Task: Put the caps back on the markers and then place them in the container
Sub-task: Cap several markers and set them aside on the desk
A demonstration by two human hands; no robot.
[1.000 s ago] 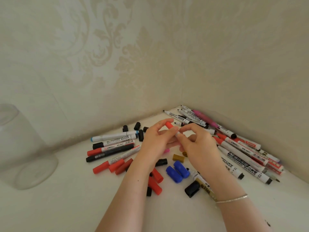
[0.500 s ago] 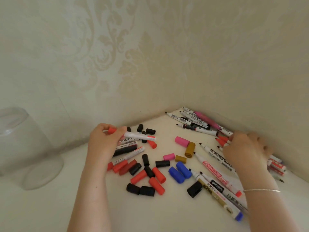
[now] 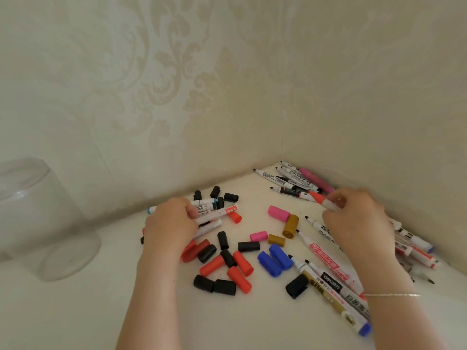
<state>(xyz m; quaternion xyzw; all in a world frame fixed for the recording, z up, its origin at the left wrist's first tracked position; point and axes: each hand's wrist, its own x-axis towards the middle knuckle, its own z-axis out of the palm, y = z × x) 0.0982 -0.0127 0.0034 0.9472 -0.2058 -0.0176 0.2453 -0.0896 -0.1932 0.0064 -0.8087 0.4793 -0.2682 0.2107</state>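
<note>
My left hand (image 3: 171,223) has dropped onto the capped markers (image 3: 214,210), gathering them; my right hand (image 3: 353,218) pinches a red-tipped marker (image 3: 319,198) at one o'clock for capping.

You're in a home room, cream damask wallpaper (image 3: 156,72) on both walls, white desk (image 3: 75,311) pushed into their corner.
</note>
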